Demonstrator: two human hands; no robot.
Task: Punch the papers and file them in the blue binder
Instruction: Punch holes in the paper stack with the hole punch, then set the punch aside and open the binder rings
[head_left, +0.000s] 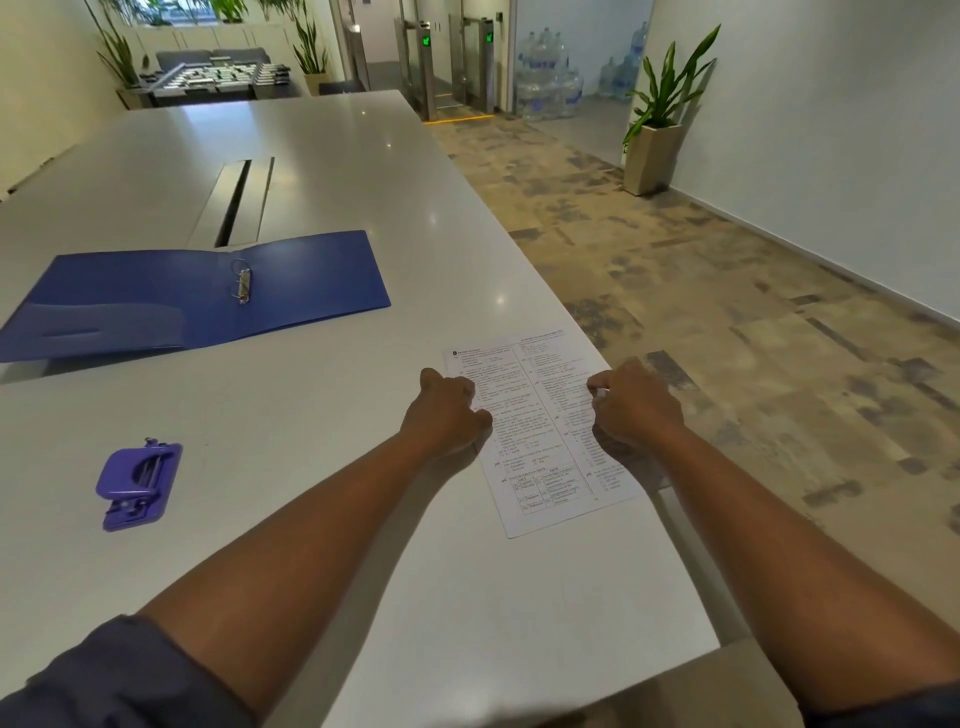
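Observation:
Printed papers (535, 415) lie flat near the right edge of the white table (311, 519). My left hand (447, 413) rests on the papers' left edge with its fingers curled under. My right hand (636, 402) sits on the papers' right edge, fingers curled and fingertips on the sheet. Whether either hand pinches the sheet cannot be made out. The blue binder (202, 293) lies open at the left, its metal rings (242, 283) in the middle. A purple hole punch (139, 483) sits at the near left, away from both hands.
A cable slot (236, 202) runs along the table's middle behind the binder. The table's right edge drops to a patterned carpet floor (727, 312). A potted plant (655, 135), stacked water bottles (550, 83) and entry gates (452, 67) stand beyond.

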